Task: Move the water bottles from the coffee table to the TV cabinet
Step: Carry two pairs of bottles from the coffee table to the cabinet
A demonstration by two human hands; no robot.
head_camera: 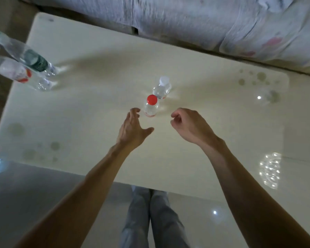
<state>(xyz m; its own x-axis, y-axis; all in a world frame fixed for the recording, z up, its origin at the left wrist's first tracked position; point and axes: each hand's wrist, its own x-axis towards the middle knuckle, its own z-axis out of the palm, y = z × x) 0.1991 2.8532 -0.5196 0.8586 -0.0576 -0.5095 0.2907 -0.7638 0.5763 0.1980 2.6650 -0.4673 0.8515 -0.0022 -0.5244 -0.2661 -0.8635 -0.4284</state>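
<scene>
Four upright water bottles (151,106) on one coffee table (97,97); left hand (132,127) open, right hand (190,126) loosely curled, both empty.

Dim, soft, perhaps motion-blurred; glare spots on glossy coffee table (186,158).

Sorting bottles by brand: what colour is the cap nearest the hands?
Red, seen clearly on the cap in the head view.

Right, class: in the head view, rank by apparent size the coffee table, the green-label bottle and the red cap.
1. coffee table
2. green-label bottle
3. red cap
The wide lens stretches the bottle at the edge.
</scene>
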